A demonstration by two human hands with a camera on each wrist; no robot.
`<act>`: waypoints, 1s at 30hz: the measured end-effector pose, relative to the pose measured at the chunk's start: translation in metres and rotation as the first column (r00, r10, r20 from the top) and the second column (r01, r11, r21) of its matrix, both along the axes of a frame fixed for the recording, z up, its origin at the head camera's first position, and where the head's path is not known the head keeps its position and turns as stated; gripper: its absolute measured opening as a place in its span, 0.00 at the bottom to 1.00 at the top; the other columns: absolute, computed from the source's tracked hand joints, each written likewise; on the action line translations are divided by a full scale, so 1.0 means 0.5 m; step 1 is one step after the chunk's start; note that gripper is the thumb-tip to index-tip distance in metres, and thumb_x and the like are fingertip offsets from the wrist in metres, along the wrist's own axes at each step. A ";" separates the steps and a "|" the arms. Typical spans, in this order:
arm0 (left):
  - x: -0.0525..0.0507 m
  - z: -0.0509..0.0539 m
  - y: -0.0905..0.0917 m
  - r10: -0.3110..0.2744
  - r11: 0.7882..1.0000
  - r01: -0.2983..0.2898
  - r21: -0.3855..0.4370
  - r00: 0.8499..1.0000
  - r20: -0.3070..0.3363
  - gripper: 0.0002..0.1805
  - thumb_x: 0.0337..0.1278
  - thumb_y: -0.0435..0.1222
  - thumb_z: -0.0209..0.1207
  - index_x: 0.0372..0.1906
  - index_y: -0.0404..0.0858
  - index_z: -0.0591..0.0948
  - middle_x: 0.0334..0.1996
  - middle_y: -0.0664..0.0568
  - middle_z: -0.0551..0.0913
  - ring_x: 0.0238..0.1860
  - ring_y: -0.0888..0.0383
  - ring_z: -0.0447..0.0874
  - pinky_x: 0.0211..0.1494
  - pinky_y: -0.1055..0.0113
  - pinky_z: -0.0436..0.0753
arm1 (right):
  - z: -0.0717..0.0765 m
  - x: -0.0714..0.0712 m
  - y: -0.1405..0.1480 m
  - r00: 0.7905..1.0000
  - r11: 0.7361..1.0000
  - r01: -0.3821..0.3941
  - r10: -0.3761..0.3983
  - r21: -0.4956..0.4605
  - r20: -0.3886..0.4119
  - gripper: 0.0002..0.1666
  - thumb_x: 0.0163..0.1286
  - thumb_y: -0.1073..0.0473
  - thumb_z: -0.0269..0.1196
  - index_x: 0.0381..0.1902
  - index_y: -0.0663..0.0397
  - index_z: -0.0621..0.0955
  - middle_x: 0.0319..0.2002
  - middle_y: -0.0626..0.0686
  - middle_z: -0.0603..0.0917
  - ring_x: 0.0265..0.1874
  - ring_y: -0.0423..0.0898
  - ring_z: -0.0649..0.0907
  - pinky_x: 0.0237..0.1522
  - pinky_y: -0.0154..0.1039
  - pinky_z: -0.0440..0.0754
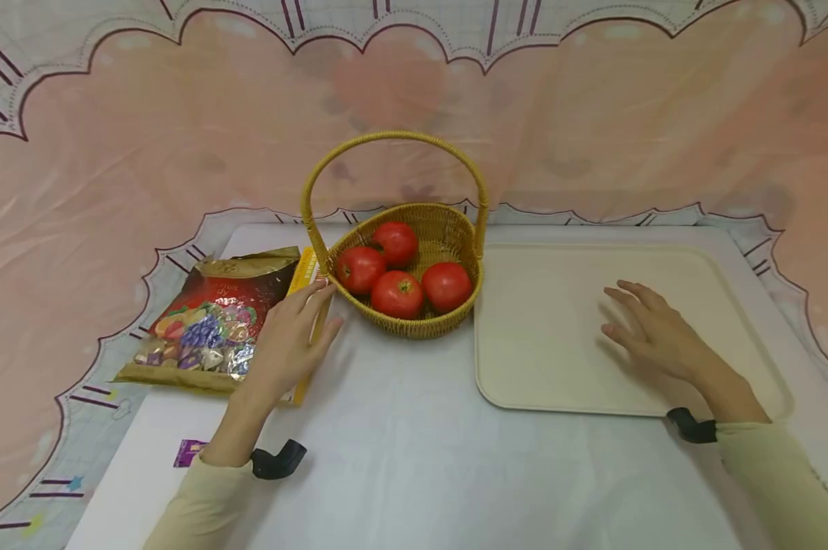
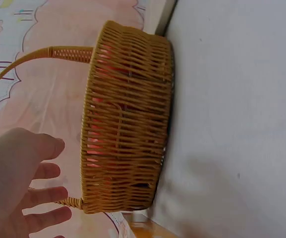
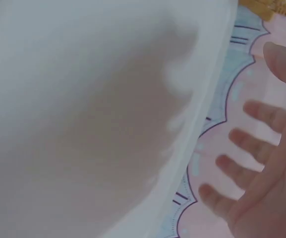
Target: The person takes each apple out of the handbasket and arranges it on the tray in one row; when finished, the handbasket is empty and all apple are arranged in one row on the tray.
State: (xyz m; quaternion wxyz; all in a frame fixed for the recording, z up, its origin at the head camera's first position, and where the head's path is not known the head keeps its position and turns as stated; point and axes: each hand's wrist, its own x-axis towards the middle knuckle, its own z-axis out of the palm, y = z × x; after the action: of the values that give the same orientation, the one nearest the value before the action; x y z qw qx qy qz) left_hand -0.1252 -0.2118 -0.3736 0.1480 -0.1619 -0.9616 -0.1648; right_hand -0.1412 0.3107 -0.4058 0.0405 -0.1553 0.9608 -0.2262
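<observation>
Wicker basket [image 1: 414,328] of tomatoes [image 1: 397,296] stands between loosely spread hands [image 1: 289,336] [image 1: 661,332], bag [image 1: 204,325] left and tray [image 1: 538,328] right.

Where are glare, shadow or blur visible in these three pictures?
Head view: glare on the glossy candy bag; left wrist view: faint shadow on the white tabletop, wicker basket fairly sharp; right wrist view: broad, blurry-edged shadow across the beige tray.
</observation>
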 end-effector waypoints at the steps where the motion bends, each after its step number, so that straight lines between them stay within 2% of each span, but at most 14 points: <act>1: 0.001 0.000 0.004 -0.001 1.000 0.001 0.017 1.000 -0.010 0.27 0.61 0.45 0.58 0.63 0.39 0.72 0.64 0.43 0.71 0.65 0.43 0.67 0.63 0.42 0.66 | 0.001 0.001 -0.004 1.000 1.000 -0.005 0.005 -0.020 0.000 0.37 0.70 0.44 0.55 0.71 0.50 0.59 0.72 0.61 0.53 0.71 0.66 0.50 0.59 0.74 0.52; 7: 0.007 -0.008 0.024 -0.043 0.995 0.047 0.087 0.998 -0.043 0.25 0.60 0.42 0.58 0.61 0.38 0.73 0.61 0.45 0.74 0.62 0.46 0.71 0.63 0.46 0.70 | 0.003 0.008 -0.022 0.998 0.993 -0.052 0.047 -0.103 -0.051 0.30 0.71 0.50 0.55 0.67 0.53 0.64 0.69 0.62 0.60 0.68 0.65 0.58 0.60 0.68 0.57; 10: 0.015 -0.011 0.033 -0.046 0.989 0.051 0.136 0.998 -0.035 0.24 0.60 0.41 0.59 0.61 0.39 0.74 0.60 0.47 0.74 0.61 0.47 0.72 0.62 0.48 0.72 | 0.002 0.008 -0.030 0.992 0.989 -0.090 0.078 -0.117 -0.099 0.28 0.71 0.52 0.55 0.66 0.53 0.66 0.67 0.62 0.63 0.65 0.64 0.61 0.58 0.66 0.61; 17: 0.042 -0.019 0.060 -0.092 0.972 0.095 0.217 0.995 -0.022 0.21 0.59 0.39 0.60 0.58 0.41 0.76 0.54 0.50 0.78 0.56 0.53 0.76 0.57 0.54 0.78 | 0.006 0.002 -0.055 0.989 0.981 -0.105 0.086 -0.163 -0.118 0.24 0.71 0.54 0.55 0.64 0.47 0.68 0.64 0.52 0.69 0.65 0.54 0.65 0.59 0.58 0.65; 19: 0.046 -0.025 0.070 -0.113 0.967 0.115 0.225 0.993 -0.022 0.20 0.59 0.38 0.60 0.57 0.41 0.76 0.52 0.52 0.79 0.55 0.55 0.76 0.56 0.56 0.79 | 0.008 0.000 -0.062 0.988 0.980 -0.113 0.093 -0.163 -0.126 0.24 0.71 0.53 0.55 0.64 0.46 0.69 0.64 0.50 0.69 0.65 0.52 0.66 0.60 0.52 0.65; 21: 0.047 -0.029 0.079 -0.134 0.962 0.136 0.237 0.991 -0.022 0.19 0.60 0.38 0.59 0.56 0.42 0.77 0.52 0.52 0.78 0.55 0.57 0.76 0.56 0.58 0.79 | 0.008 -0.002 -0.069 0.985 0.979 -0.120 0.096 -0.166 -0.145 0.24 0.71 0.54 0.56 0.64 0.44 0.69 0.63 0.48 0.70 0.64 0.48 0.67 0.62 0.40 0.64; 24: 0.050 -0.035 0.091 -0.168 0.950 0.168 0.263 0.986 -0.023 0.18 0.59 0.37 0.59 0.55 0.43 0.77 0.52 0.54 0.78 0.55 0.58 0.76 0.56 0.59 0.78 | 0.007 -0.005 -0.080 0.981 0.975 -0.132 0.102 -0.180 -0.167 0.24 0.70 0.54 0.57 0.64 0.39 0.69 0.62 0.45 0.71 0.64 0.44 0.67 0.60 0.25 0.61; 26: 0.051 -0.036 0.100 -0.184 0.946 0.185 0.268 0.982 -0.029 0.18 0.59 0.36 0.59 0.55 0.44 0.77 0.52 0.55 0.78 0.55 0.58 0.75 0.57 0.60 0.78 | 0.007 -0.009 -0.088 0.978 0.970 -0.141 0.105 -0.198 -0.181 0.24 0.70 0.54 0.57 0.63 0.37 0.69 0.62 0.44 0.71 0.63 0.41 0.68 0.59 0.18 0.57; 30: 0.054 -0.044 0.125 -0.221 0.933 0.215 0.287 0.975 -0.011 0.17 0.59 0.36 0.59 0.54 0.46 0.77 0.51 0.57 0.78 0.54 0.61 0.75 0.57 0.63 0.78 | 0.010 -0.015 -0.105 0.972 0.956 -0.172 0.125 -0.237 -0.201 0.25 0.69 0.56 0.58 0.63 0.39 0.70 0.61 0.44 0.72 0.63 0.41 0.69 0.60 0.16 0.57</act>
State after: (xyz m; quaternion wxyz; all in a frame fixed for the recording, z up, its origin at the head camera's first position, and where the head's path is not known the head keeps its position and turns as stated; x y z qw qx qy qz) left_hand -0.0980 -0.1496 -0.3958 0.1404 -0.2426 -0.9052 -0.3195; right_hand -0.1485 0.2583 -0.4007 -0.0516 -0.2515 0.9092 -0.3277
